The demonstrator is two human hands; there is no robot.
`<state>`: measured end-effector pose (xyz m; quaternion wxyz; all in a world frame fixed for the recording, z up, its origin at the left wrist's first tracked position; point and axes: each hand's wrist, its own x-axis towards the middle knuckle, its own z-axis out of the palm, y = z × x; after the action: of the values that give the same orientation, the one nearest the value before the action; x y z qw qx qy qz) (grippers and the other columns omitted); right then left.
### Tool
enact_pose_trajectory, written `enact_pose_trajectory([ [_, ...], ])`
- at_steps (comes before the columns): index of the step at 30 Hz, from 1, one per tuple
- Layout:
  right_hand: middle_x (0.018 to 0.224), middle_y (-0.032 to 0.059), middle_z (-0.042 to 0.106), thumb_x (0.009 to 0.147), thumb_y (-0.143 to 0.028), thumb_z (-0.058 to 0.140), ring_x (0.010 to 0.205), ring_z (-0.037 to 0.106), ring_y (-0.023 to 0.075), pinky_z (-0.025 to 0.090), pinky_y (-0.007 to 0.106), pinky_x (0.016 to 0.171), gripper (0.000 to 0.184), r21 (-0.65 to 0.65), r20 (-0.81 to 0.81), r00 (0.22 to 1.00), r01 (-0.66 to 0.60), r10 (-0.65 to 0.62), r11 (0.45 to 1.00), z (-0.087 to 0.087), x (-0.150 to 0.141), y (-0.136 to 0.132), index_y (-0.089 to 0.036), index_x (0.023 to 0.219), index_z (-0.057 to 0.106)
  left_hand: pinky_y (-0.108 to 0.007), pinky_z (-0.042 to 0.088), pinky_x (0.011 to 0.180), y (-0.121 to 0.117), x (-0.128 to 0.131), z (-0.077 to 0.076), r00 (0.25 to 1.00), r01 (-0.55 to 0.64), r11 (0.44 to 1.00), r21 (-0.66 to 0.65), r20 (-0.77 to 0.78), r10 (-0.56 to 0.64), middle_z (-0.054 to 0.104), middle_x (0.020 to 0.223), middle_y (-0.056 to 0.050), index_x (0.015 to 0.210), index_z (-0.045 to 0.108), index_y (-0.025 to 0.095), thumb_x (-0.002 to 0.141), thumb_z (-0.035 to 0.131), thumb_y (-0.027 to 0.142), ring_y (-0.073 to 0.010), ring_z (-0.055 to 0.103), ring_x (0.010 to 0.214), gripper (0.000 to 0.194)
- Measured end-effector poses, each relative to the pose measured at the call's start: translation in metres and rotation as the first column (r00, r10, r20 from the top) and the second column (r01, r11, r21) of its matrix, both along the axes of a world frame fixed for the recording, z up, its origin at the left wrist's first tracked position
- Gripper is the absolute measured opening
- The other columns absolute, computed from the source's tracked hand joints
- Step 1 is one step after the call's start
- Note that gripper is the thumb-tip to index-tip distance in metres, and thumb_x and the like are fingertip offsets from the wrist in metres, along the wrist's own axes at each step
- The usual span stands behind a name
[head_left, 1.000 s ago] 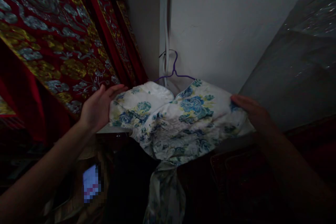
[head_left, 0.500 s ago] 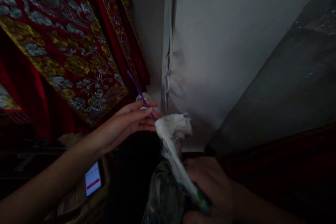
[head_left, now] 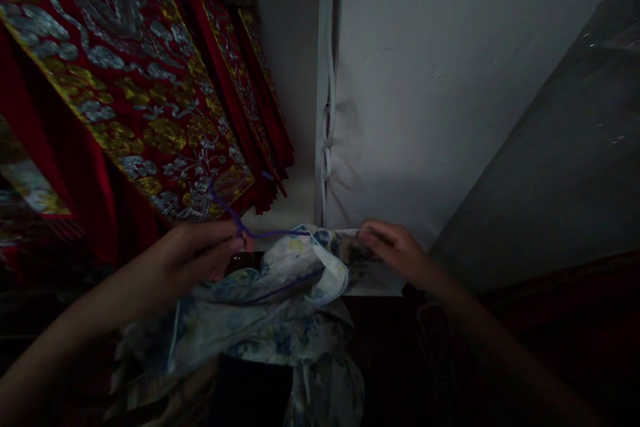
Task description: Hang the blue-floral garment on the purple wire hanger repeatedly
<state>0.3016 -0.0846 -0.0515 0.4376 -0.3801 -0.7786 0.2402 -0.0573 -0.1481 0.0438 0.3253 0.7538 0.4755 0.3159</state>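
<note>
A white cloth piece with blue and yellow flowers [head_left: 295, 330], perhaps a garment, hangs between my hands, its folds spreading toward the lower left. My left hand [head_left: 207, 250] is closed on a purple cord [head_left: 270, 234]. One end of the cord sticks up past the fingers; the other stretches right to the cloth's edge. My right hand [head_left: 393, 247] pinches the upper right edge of the cloth, which is pulled taut there. Dim light hides the fine detail of the fingertips.
Red hangings embroidered in gold and silver [head_left: 165, 93] fill the upper left. Ahead stands a pale wall [head_left: 415, 80] with white cables [head_left: 329, 80] running down it. A grey, shiny sheet-like surface [head_left: 565, 167] slants along the right side.
My left hand has moved left and closed on the cord, drawing it sideways. My right hand has risen to the cloth's edge. The cloth now spreads out leftward, covering where the phone showed.
</note>
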Motion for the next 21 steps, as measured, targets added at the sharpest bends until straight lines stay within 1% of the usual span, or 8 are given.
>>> enact_pose_trajectory([
  [2,0.057,-0.0015,0.055,0.095,-0.053,0.056,0.053,0.053,0.0131,0.042,0.024,0.049,0.046,-0.143,-0.146,0.988,-0.069,0.048,0.987,0.001,0.004,0.003,-0.019,0.064,0.062,-0.024,0.045,0.058,0.016,0.006,-0.004,0.994,-0.047,0.975,0.217,-0.09,0.068,0.064,0.07,0.0,0.086,0.071,0.022,0.095,0.06,0.041,-0.0162,0.058,0.064,0.024],
  [5,0.057,-0.0017,0.059,0.083,-0.058,0.07,0.05,0.055,0.0133,0.044,0.024,0.047,0.042,-0.189,-0.44,0.892,0.024,-0.107,0.982,0.015,0.006,0.016,-0.02,0.066,0.065,-0.033,0.05,0.086,0.028,0.02,-0.005,0.974,-0.179,0.817,0.549,-0.019,0.226,0.069,0.104,-0.005,0.111,0.069,0.024,0.096,0.059,0.038,-0.0241,0.064,0.097,0.023],
  [7,0.057,-0.0015,0.061,0.075,-0.057,0.078,0.051,0.059,0.0152,0.048,0.027,0.049,0.038,-0.193,-0.601,0.775,0.096,-0.195,0.977,0.034,0.007,0.037,-0.022,0.067,0.066,-0.037,0.045,0.099,0.023,0.03,-0.003,0.968,-0.202,0.707,0.677,0.028,0.249,0.064,0.117,-0.006,0.119,0.066,0.024,0.095,0.06,0.033,-0.027,0.059,0.112,0.025],
  [9,0.057,-0.001,0.062,0.071,-0.052,0.082,0.055,0.063,0.0177,0.052,0.029,0.051,0.034,-0.192,-0.698,0.677,0.14,-0.235,0.971,0.056,0.009,0.061,-0.022,0.067,0.066,-0.038,0.045,0.099,0.014,0.039,-0.001,0.977,-0.158,0.668,0.727,0.018,0.211,0.064,0.113,-0.006,0.116,0.065,0.025,0.096,0.059,0.028,-0.0268,0.059,0.11,0.022],
  [11,0.059,0.0002,0.064,0.074,-0.048,0.08,0.062,0.068,0.0199,0.055,0.031,0.055,0.03,-0.193,-0.753,0.609,0.159,-0.25,0.968,0.072,0.014,0.081,-0.022,0.068,0.066,-0.037,0.047,0.094,0.008,0.046,-0.006,0.987,-0.064,0.704,0.707,-0.061,0.152,0.067,0.105,-0.006,0.112,0.066,0.025,0.096,0.057,0.025,-0.0255,0.062,0.102,0.018],
  [14,0.064,0.0016,0.067,0.079,-0.043,0.075,0.074,0.073,0.0218,0.058,0.033,0.063,0.025,-0.173,-0.807,0.534,0.192,-0.251,0.966,0.072,0.024,0.087,-0.02,0.073,0.066,-0.034,0.049,0.088,0.013,0.056,-0.031,0.984,0.03,0.842,0.539,-0.165,0.07,0.069,0.096,-0.005,0.122,0.064,0.023,0.098,0.054,0.028,-0.0232,0.065,0.094,0.026],
  [17,0.064,0.0016,0.068,0.077,-0.041,0.077,0.077,0.074,0.0228,0.06,0.034,0.066,0.025,-0.22,-0.821,0.484,0.224,-0.304,0.949,0.045,0.033,0.068,-0.019,0.078,0.067,-0.033,0.05,0.085,0.031,0.072,-0.069,0.98,0.036,0.941,0.336,-0.197,0.033,0.071,0.096,-0.005,0.144,0.05,0.023,0.1,0.049,0.026,-0.0221,0.067,0.089,0.045],
  [21,0.065,0.0019,0.069,0.075,-0.043,0.079,0.074,0.074,0.0218,0.058,0.032,0.064,0.028,-0.32,-0.778,0.484,0.243,-0.401,0.915,0.007,0.039,0.042,-0.018,0.079,0.068,-0.035,0.051,0.087,0.055,0.105,-0.113,0.964,0.103,0.96,0.26,-0.266,-0.032,0.072,0.105,-0.008,0.153,0.038,0.024,0.098,0.048,0.021,-0.0243,0.069,0.093,0.057],
])
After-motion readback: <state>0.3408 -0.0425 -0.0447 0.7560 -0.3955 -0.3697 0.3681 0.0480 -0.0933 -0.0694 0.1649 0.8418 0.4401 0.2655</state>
